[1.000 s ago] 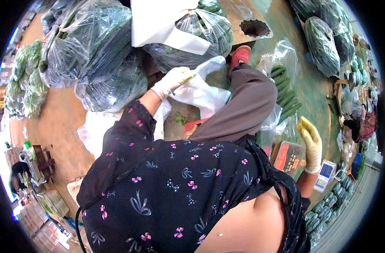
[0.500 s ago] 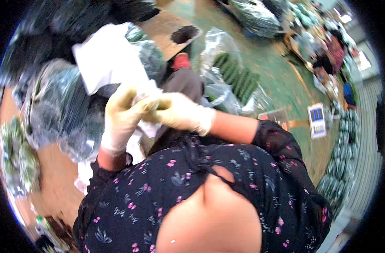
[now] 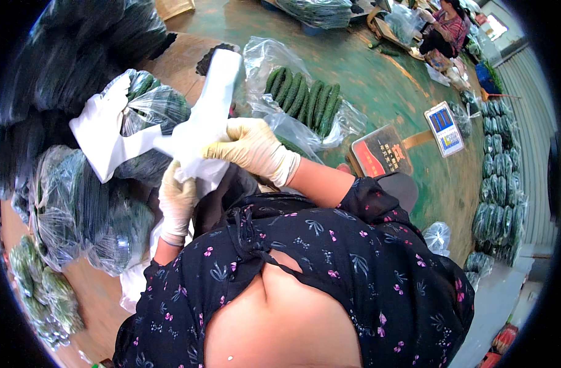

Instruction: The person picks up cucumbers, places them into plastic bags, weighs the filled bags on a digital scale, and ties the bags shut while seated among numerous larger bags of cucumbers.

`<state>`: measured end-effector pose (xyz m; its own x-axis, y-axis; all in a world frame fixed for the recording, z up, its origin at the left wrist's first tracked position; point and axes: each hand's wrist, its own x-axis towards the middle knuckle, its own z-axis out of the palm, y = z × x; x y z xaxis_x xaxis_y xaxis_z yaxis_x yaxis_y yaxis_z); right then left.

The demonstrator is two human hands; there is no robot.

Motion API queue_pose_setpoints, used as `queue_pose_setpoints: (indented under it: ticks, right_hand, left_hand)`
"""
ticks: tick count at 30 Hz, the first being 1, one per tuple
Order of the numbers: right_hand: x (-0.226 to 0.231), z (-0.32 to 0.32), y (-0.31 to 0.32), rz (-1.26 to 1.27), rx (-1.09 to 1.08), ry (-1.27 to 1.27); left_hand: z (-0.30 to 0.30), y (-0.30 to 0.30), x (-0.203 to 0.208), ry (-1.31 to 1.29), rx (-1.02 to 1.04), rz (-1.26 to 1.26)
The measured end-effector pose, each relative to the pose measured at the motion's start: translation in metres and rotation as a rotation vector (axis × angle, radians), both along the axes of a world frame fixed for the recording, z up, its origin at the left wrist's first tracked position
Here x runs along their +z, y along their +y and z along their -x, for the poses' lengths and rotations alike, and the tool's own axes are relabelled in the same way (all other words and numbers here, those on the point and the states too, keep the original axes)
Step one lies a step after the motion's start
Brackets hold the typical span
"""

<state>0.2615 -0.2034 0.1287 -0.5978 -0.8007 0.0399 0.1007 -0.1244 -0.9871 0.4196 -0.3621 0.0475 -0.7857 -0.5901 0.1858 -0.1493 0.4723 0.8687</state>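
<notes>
Right hand point(image 3: 256, 147), pale glove: thumb and fingers closed firmly on white plastic bag point(image 3: 201, 132), at its right side. Left hand point(image 3: 177, 199), also gloved: fingers curled, thumb and forefinger drawn together on lower edge of same bag; exact contact partly hidden by folds. Bag held between both hands, just in front of torso, long narrow strip rising toward far side; no print discernible on it. To left, second white sheet point(image 3: 105, 138) draped over clear bag of cucumbers point(image 3: 161, 110); whether joined to held bag, cannot tell. Beyond right hand, loose row of dark green cucumbers point(image 3: 302, 98) on opened clear bag point(image 3: 348, 126). Farther right, flat box point(image 3: 382, 153) with light characters printed on red and dark ground; next to it, white panel point(image 3: 444, 129) with blue block and small print, too fine to make out. At far right, stacked bagged cucumbers point(image 3: 498, 178); beyond, seated person point(image 3: 453, 30) in reddish top. At left, large dark wrapped bundles point(image 3: 90, 61), blurred.
</notes>
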Motion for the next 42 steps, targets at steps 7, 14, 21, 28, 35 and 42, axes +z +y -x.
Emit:
queue_pose_setpoints:
  ticks: [7, 14, 21, 28, 35, 42]
  right_hand:
    - [-0.012, 0.02, 0.023, -0.193, -0.051, 0.088]
    - [-0.012, 0.011, 0.016, -0.201, 0.25, 0.058]
    - [-0.018, 0.036, 0.04, -0.198, 0.085, 0.03]
    - [-0.014, 0.046, 0.038, -0.195, 0.081, 0.057]
    - [-0.012, 0.062, 0.056, -0.284, -0.028, 0.117]
    - [-0.021, 0.055, 0.057, -0.291, -0.038, 0.09]
  left_hand:
    - [0.011, -0.015, 0.015, 0.112, -0.055, 0.137]
    - [-0.047, -0.069, -0.031, -0.36, 0.048, 0.302]
    - [-0.065, -0.055, -0.069, -0.633, -0.001, 0.195]
    - [-0.071, -0.075, -0.045, -0.648, -0.013, 0.023]
    - [-0.054, -0.143, 0.017, -0.535, 0.352, 0.141]
    - [0.015, -0.274, -0.015, -0.45, 0.528, 0.775]
